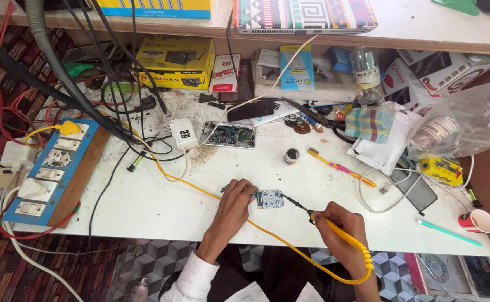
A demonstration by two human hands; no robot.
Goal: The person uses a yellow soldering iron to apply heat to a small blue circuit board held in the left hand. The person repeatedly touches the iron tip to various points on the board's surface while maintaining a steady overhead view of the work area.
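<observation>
Yellow soldering iron (334, 226), pinched in the right hand (342, 229), tips onto the circuit board (270, 198); left hand (235, 201) fingers press the board's left edge; steadiness there likely matters.

White desk (144, 207), scuffed and crowded. A blue switchboard (49, 170) lies along its left edge, a white charger (184, 134) and an opened phone (229, 135) sit toward the back. Mid-desk there's a small circuit board (269, 198); a yellow toothbrush (340, 166) lies nearby, and a red paper cup (477, 221) stands at the right front corner.
</observation>
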